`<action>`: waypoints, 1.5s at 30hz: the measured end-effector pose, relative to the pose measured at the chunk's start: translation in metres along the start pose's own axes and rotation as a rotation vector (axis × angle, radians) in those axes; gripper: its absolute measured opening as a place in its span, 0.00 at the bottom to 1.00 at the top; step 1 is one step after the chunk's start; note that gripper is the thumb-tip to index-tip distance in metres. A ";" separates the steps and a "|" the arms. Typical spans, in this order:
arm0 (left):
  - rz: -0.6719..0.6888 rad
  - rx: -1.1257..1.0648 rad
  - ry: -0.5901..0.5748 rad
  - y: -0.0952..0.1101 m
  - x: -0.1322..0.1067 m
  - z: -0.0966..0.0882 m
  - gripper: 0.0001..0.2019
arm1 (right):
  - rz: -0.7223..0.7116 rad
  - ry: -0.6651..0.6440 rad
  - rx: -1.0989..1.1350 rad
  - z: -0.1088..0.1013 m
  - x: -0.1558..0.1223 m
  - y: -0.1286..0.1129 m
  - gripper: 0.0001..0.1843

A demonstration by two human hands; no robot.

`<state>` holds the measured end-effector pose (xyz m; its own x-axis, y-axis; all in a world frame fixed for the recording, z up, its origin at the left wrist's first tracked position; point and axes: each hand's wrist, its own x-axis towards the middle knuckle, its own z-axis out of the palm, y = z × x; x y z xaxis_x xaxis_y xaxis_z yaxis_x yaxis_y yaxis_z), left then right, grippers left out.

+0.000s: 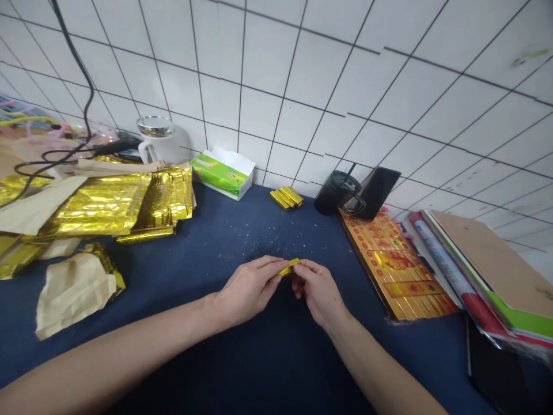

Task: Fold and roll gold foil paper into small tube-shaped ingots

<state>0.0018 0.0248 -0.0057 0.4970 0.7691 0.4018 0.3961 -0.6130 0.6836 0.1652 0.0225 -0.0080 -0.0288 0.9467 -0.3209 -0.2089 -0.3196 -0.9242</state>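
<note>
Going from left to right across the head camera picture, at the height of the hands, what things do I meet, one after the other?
Crumpled tan paper with gold foil → left hand → small gold foil piece → right hand → gold-and-red printed board → stack of folders

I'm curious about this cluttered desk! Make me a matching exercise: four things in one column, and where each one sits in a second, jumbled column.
Things:
1. Folded gold foil piece
2. Tissue box
3. White mug
4. Black tumbler

Places:
A. Beside the leaning phone
B. Pinched between the left hand and right hand
C. Between the mug and the small gold bars
D. Behind the heaped gold foil sheets

Pairs: 1-B, 2-C, 3-D, 4-A
</note>
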 end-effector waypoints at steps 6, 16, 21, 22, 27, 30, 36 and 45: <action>-0.244 -0.180 0.059 0.004 0.003 -0.001 0.14 | 0.001 -0.012 0.148 -0.002 0.003 -0.002 0.07; -0.412 -0.383 0.098 0.000 0.003 0.001 0.13 | -0.045 -0.076 0.228 0.000 0.000 0.000 0.06; -0.462 -0.474 0.113 0.001 0.005 0.001 0.11 | -0.067 -0.074 0.232 0.002 0.000 0.000 0.04; -0.469 -0.498 0.113 0.001 0.005 0.002 0.11 | -0.070 -0.070 0.222 0.002 0.000 0.001 0.04; -0.489 -0.580 0.134 0.001 0.006 0.003 0.10 | -0.077 -0.031 0.164 0.002 0.000 0.001 0.05; -0.489 -0.572 0.148 0.001 0.005 0.003 0.10 | -0.054 -0.039 0.171 0.003 -0.002 -0.001 0.06; -0.366 -0.427 0.147 -0.003 0.002 0.005 0.11 | -0.023 -0.052 0.154 0.002 -0.002 -0.002 0.06; -0.200 -0.278 0.151 -0.003 0.001 0.004 0.09 | 0.000 -0.018 0.124 0.002 -0.002 -0.001 0.08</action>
<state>0.0042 0.0261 -0.0099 0.3035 0.8994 0.3145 0.2389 -0.3913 0.8887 0.1637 0.0209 -0.0064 -0.0463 0.9475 -0.3164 -0.3286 -0.3136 -0.8909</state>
